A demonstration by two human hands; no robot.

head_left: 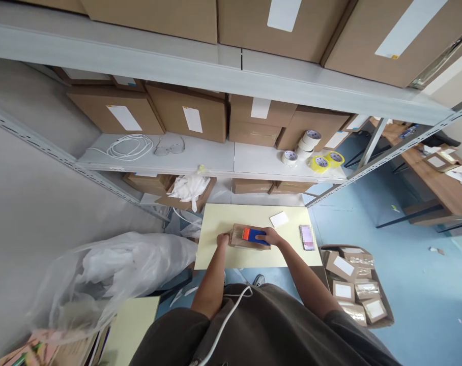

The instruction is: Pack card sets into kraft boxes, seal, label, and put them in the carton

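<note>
Left hand gripping cardboard box, right hand grasping blue-orange object, tape rolls with illegible print

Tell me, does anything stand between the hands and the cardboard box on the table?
Nothing visible blocks the left hand at the left end of the cardboard box. The right hand holds a blue-and-orange object between itself and the box's top.
</note>
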